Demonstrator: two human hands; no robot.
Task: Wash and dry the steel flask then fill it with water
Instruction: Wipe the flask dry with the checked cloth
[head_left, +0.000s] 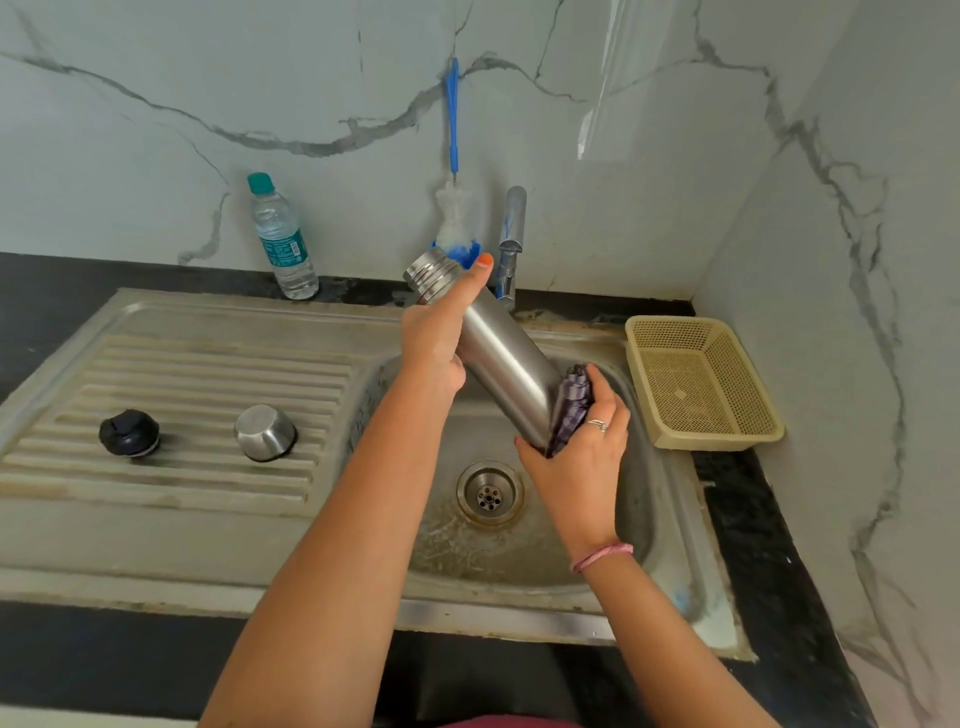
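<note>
Your left hand grips the tilted, uncapped steel flask at frame centre above the sink; your right hand clutches a purple cloth against its base. At right, a beige basket.

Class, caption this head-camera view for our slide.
Left hand tilts silver steel flask over sink; right hand wipes its base with purple cloth.

The ribbed drainboard holds a black cap and steel cup, with bare ridges between. A basket blocks the right; the tap stands far.
</note>
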